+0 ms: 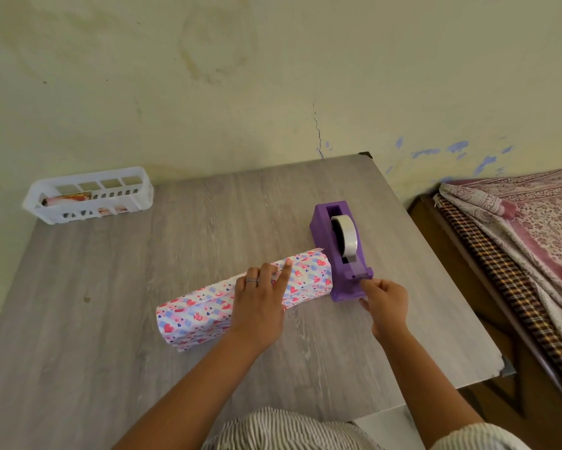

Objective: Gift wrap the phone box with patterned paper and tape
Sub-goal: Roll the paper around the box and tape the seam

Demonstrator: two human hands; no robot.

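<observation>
The phone box is hidden inside heart-patterned paper, a long wrapped bundle lying across the middle of the grey table. My left hand presses flat on top of the paper, fingers straight, holding the overlap down. A purple tape dispenser with a white tape roll stands against the bundle's right end. My right hand pinches the tape end at the dispenser's cutter.
A white plastic basket holding rolled paper sits at the table's far left, against the wall. A bed with patterned cloth stands beyond the table's right edge.
</observation>
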